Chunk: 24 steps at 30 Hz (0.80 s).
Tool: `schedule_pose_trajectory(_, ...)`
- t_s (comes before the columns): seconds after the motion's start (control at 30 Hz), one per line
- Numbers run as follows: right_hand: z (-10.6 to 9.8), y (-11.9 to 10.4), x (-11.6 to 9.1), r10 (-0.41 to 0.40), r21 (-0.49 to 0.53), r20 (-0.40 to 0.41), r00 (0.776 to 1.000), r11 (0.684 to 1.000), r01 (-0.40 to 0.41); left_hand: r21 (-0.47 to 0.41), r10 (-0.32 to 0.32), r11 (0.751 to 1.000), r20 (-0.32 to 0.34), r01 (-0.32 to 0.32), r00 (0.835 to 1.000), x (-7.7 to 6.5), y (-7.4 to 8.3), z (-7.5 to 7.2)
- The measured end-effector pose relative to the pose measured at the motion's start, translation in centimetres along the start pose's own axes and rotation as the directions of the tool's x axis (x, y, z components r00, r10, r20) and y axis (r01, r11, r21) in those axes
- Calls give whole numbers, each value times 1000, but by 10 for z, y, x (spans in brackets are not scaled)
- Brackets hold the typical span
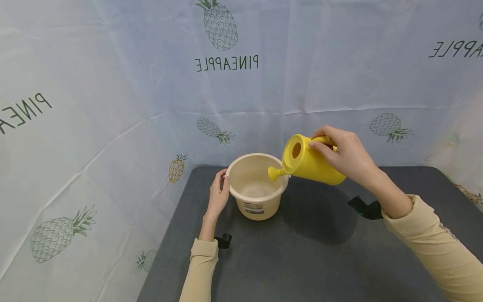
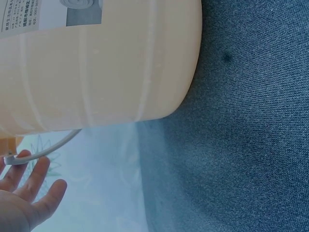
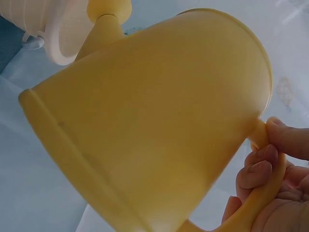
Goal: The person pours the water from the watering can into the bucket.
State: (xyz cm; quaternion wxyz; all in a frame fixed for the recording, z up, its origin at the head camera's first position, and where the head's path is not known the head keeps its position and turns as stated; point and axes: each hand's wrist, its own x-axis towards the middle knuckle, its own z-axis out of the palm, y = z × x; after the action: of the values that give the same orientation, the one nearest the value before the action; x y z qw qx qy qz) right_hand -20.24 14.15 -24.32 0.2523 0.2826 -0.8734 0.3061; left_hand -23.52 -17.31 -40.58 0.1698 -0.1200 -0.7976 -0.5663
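Observation:
A cream plastic bucket [image 1: 266, 207] stands upright on the dark table, droplets on its inner wall and clear water low inside. My left hand [image 1: 219, 195] rests against the left side of its rim, fingers loosely extended beside the thin bucket handle [image 2: 53, 146] in the left wrist view. Curled round the handle of a yellow watering can [image 1: 317, 167], my right hand [image 1: 349, 155] holds the can up, tilted toward the bucket. The can's spout head [image 1: 274, 173] hangs over the bucket's right rim. In the right wrist view, thumb and fingers wrap the can's handle [image 3: 256, 205].
The dark cloth-covered table [image 1: 302, 260] reaches forward to a pale curtain [image 1: 271, 92] printed with pineapples. The curtain also runs along the left side. Black straps [image 1: 365, 207] hang by both wrists. A printed label [image 1: 254, 208] is on the bucket's front.

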Motion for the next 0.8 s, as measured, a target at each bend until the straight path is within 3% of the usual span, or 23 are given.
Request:
schedule_pose_trajectory(0.3,3,14,-11,4,27,-77,997,1000,-2,-2,5,1000,-7,-5,1000,1,-1,1)
schedule_pose_trajectory(0.8,4,22,-25,33,96,-120,992,995,-21,3,2,1000,-6,-2,1000,1,-1,1)
